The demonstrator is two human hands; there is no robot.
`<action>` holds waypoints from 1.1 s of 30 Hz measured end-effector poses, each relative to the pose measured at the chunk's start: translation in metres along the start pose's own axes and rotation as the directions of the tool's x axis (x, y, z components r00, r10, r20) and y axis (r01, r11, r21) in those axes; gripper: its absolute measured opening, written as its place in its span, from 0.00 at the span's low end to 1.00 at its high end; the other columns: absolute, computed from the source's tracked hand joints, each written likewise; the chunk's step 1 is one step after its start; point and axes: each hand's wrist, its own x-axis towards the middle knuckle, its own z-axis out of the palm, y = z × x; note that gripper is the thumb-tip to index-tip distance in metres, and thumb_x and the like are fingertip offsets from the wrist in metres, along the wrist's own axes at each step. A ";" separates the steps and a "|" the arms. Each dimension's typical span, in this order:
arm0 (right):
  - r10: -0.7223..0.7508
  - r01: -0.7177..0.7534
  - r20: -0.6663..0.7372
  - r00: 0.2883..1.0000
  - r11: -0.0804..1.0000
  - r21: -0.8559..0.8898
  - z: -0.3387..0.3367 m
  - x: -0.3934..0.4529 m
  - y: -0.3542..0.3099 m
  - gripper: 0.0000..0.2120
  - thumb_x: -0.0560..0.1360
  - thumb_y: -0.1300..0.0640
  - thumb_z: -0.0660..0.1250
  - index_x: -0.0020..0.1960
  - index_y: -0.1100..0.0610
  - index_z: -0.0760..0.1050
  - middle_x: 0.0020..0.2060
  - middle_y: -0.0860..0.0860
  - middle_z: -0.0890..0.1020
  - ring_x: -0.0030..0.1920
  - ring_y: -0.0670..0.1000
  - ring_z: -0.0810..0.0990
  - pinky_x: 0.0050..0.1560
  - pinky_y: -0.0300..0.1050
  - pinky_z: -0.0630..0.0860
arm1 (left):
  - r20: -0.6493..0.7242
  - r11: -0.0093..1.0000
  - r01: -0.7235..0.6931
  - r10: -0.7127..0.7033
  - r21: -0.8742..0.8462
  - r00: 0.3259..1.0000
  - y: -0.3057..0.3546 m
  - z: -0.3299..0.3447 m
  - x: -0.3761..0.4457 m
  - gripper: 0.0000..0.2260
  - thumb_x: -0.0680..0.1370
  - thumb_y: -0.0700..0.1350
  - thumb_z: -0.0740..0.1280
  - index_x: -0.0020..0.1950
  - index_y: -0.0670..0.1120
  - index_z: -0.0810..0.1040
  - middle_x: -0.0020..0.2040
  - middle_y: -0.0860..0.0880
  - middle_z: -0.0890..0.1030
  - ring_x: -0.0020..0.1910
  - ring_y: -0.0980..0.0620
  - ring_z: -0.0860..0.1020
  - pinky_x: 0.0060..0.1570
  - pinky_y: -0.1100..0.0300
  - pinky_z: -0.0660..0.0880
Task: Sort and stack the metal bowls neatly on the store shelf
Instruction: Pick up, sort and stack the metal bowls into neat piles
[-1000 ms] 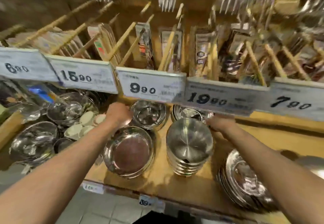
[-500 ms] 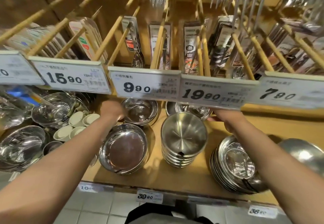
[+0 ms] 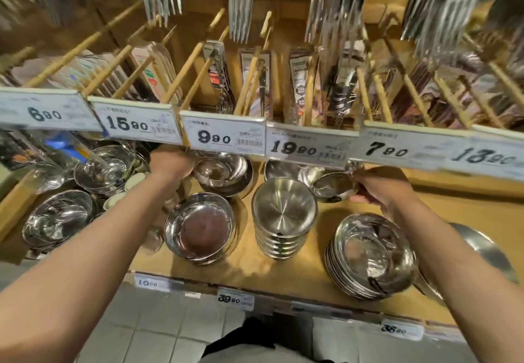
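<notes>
On the wooden shelf (image 3: 306, 274) stand several stacks of metal bowls. My right hand (image 3: 382, 189) grips a small shiny bowl (image 3: 331, 188) by its rim, held tilted behind the tall matte stack (image 3: 283, 220). My left hand (image 3: 170, 164) reaches to the back, at the left rim of a deep shiny bowl stack (image 3: 224, 175); its fingers are hidden under the price tags. A wide bowl stack (image 3: 201, 228) sits in front of it. A flat dish stack (image 3: 371, 254) leans at the right.
A rail of price tags (image 3: 224, 135) overhangs the back of the shelf. Above it, wooden pegs hold packaged cutlery (image 3: 255, 84). More bowls (image 3: 56, 218) and small white cups (image 3: 136, 179) crowd the left. A large bowl (image 3: 482, 252) lies at the far right.
My right hand has drawn a small shiny bowl out from under the price tags toward me. The left hand stays at the back bowl stack. The camera has tilted slightly.
</notes>
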 end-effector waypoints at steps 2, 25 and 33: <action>0.028 -0.028 -0.005 1.000 0.999 -0.037 -0.009 -0.003 -0.003 0.08 0.76 0.66 0.71 0.39 0.58 0.77 0.21 0.49 0.80 0.18 0.44 0.77 0.17 0.32 0.68 | -0.014 0.997 -0.058 0.057 -0.057 0.998 0.004 -0.005 -0.008 0.11 0.79 0.42 0.70 0.62 0.46 0.79 0.60 0.44 0.83 0.43 0.52 0.79 0.39 0.64 0.79; -0.024 0.015 0.175 0.984 0.999 0.052 -0.136 -0.080 0.038 0.12 0.77 0.69 0.68 0.36 0.61 0.73 0.22 0.52 0.77 0.18 0.44 0.76 0.19 0.35 0.72 | -0.060 0.858 0.114 -0.165 -0.501 0.984 0.013 -0.032 -0.244 0.14 0.69 0.28 0.71 0.43 0.47 0.82 0.46 0.38 0.84 0.40 0.40 0.83 0.34 0.54 0.84; 0.084 -0.092 0.225 0.971 0.995 0.029 -0.109 -0.082 0.069 0.14 0.75 0.68 0.69 0.60 0.63 0.75 0.56 0.64 0.82 0.49 0.62 0.86 0.42 0.51 0.86 | 0.051 0.869 0.088 -0.072 -0.487 0.996 0.048 0.031 -0.296 0.13 0.73 0.30 0.69 0.43 0.48 0.83 0.41 0.42 0.84 0.36 0.45 0.81 0.33 0.56 0.81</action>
